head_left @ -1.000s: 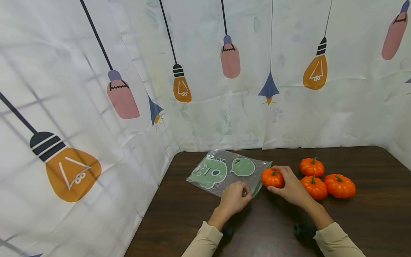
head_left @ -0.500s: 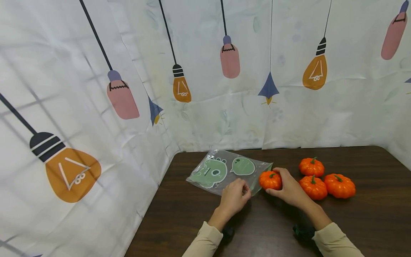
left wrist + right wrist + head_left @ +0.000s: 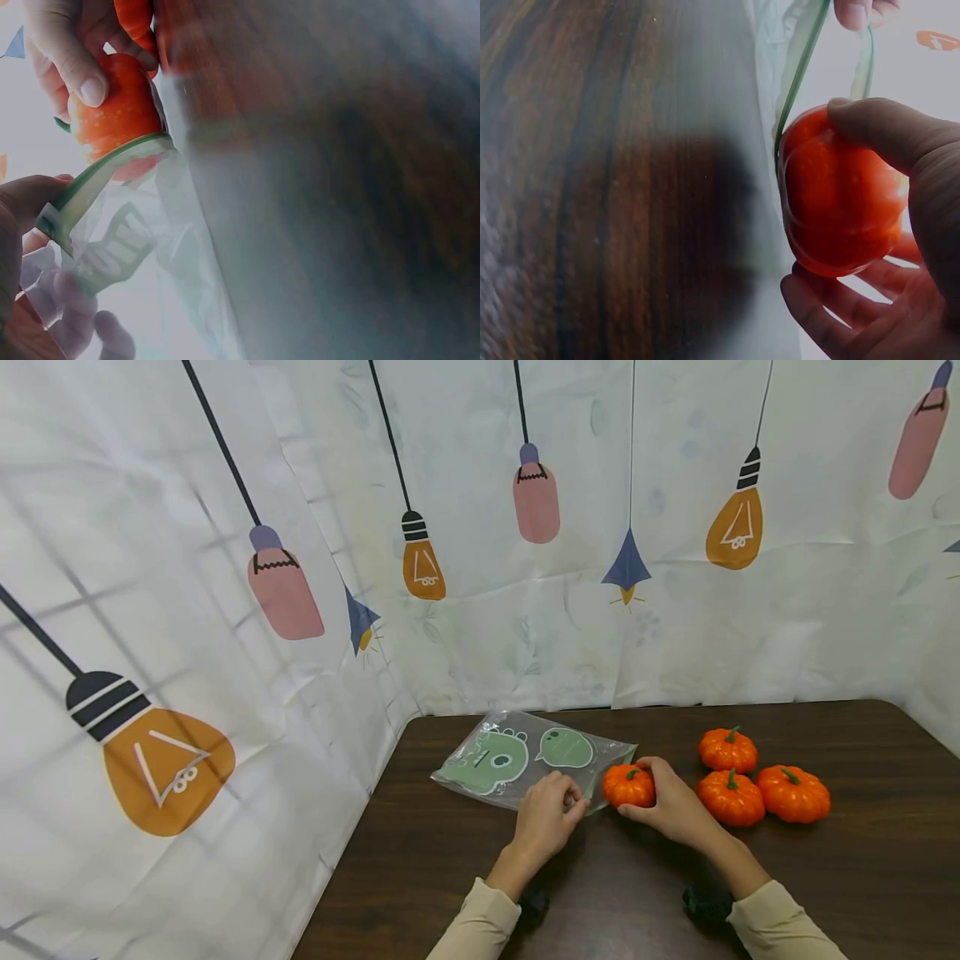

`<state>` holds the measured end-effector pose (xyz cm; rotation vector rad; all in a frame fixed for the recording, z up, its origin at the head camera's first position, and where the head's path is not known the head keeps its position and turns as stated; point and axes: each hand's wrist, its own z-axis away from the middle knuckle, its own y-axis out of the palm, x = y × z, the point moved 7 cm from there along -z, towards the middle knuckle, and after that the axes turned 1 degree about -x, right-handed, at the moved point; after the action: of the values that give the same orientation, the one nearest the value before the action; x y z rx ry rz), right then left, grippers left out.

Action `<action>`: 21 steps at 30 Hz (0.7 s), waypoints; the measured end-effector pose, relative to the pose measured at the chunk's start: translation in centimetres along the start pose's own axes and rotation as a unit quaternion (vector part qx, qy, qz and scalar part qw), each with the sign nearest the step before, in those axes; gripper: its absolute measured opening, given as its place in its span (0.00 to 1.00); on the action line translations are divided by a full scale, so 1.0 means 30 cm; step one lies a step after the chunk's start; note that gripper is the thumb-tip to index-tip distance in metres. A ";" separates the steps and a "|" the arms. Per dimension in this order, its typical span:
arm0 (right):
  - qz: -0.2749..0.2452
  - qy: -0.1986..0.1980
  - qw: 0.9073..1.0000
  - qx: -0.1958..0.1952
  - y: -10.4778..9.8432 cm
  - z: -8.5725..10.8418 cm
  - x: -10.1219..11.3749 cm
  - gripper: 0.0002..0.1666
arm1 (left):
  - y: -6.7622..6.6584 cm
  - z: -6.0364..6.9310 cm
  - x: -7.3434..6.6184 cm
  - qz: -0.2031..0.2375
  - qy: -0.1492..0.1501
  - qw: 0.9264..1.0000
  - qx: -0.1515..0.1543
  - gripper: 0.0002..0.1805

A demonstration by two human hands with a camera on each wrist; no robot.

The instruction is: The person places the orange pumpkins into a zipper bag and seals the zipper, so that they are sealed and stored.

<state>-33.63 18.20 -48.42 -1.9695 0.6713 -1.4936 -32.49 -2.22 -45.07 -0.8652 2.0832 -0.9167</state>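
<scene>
Head view: a plastic bag (image 3: 566,748) lies left on the table (image 3: 420,860), its mouth pinched by the left hand (image 3: 546,817). A pumpkin (image 3: 627,786) at that mouth is gripped by the right hand (image 3: 670,802), left of three other pumpkins (image 3: 731,798).

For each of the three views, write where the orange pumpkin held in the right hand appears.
Head: held pumpkin right of centre, in the lower half.
Left wrist: held pumpkin in the upper left.
Right wrist: held pumpkin right of centre, about mid-height.
Shared landmark: the green-edged plastic bag, visible in all three.
</scene>
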 end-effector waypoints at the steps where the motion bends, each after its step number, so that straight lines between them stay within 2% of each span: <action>1: 0.001 0.000 1.000 0.000 0.002 0.000 0.000 0.52 | -0.001 0.000 -0.001 0.000 0.003 1.000 -0.003 0.10; 12: 0.007 -0.018 1.000 -0.012 0.012 -0.003 0.006 0.50 | -0.011 -0.001 -0.012 0.020 0.027 0.999 0.001 0.09; 21: 0.005 0.005 1.000 -0.010 0.011 -0.002 0.002 0.52 | -0.002 -0.002 -0.008 0.042 0.039 0.998 0.005 0.08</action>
<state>-33.70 17.92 -48.61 -1.9721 0.7024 -1.4985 -32.40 -2.05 -44.92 -0.7402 2.1625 -0.9285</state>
